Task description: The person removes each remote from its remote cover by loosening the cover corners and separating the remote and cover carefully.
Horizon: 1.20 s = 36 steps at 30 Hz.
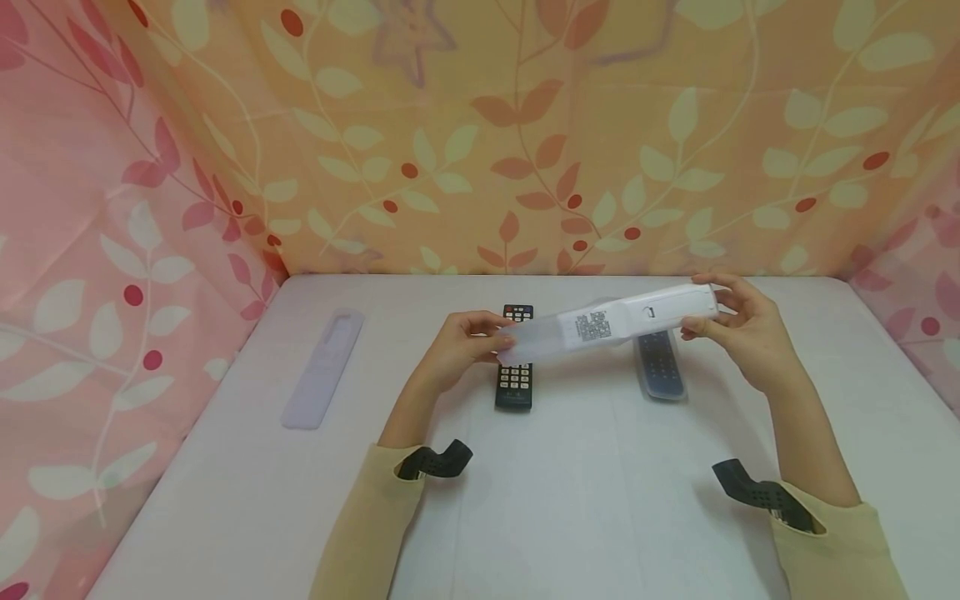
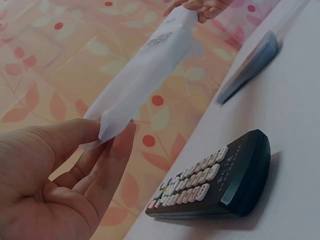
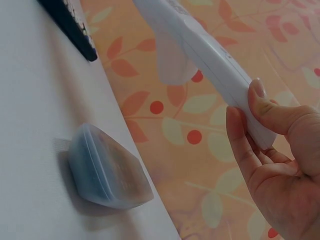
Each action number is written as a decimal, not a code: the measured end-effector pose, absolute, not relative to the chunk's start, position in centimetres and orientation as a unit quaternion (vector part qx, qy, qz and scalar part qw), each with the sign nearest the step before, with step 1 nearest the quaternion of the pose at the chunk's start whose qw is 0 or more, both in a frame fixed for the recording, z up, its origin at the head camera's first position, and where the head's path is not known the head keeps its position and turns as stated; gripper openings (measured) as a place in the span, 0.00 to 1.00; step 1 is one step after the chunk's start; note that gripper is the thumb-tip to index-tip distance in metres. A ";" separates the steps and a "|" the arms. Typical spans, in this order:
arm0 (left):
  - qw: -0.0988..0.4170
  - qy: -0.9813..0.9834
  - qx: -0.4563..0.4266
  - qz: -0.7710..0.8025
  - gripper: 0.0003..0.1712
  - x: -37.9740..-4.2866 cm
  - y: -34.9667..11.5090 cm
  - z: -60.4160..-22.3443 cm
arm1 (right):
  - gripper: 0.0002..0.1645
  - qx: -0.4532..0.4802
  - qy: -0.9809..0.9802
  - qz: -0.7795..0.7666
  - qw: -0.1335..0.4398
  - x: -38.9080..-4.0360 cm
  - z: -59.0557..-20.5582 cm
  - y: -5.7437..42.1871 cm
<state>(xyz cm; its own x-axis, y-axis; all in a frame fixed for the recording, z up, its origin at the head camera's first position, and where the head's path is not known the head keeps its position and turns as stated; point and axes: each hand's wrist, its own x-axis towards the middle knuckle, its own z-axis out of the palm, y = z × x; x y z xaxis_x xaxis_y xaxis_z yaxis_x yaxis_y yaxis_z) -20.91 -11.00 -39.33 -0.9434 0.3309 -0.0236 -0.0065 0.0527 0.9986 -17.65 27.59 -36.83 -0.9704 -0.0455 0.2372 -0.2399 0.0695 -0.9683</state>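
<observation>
Held up over the table is a white remote control (image 1: 667,308) with its back side and a printed label showing. A translucent plastic sleeve (image 1: 536,340) covers part of it and extends past its left end. My left hand (image 1: 467,346) pinches the limp end of the sleeve between thumb and fingers, as the left wrist view shows up close. At the other end, my right hand (image 1: 750,325) grips the bare white remote control (image 3: 220,60), thumb on one face and fingers on the other. A loose flap of sleeve (image 3: 172,60) hangs beneath it.
Under the held remote, a black remote control (image 1: 514,390) with pale buttons lies on the white table (image 1: 570,500). Right of it lies a dark blue remote in a clear cover (image 1: 662,371). A flat lilac cover (image 1: 322,371) lies at the left. Patterned cloth (image 1: 450,167) hangs behind.
</observation>
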 end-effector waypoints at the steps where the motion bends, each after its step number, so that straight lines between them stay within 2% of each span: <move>1: 0.124 0.715 0.113 0.678 0.18 -20.9 -11.0 -39.3 | 0.33 0.097 -0.729 0.674 0.072 -17.7 -36.8 27.6; 36: 0.124 0.709 0.096 0.688 0.19 -20.9 -11.8 -39.0 | 0.33 0.065 -0.771 0.627 0.095 -17.4 -36.5 28.2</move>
<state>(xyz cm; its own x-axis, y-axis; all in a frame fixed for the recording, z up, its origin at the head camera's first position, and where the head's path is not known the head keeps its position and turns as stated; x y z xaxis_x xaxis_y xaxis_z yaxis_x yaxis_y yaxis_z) -20.91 -11.80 -39.01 -0.9506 0.3074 -0.0440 -0.0348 0.0355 0.9988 -17.37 28.18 -36.52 -0.9735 0.0185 0.2281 -0.2195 0.2061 -0.9536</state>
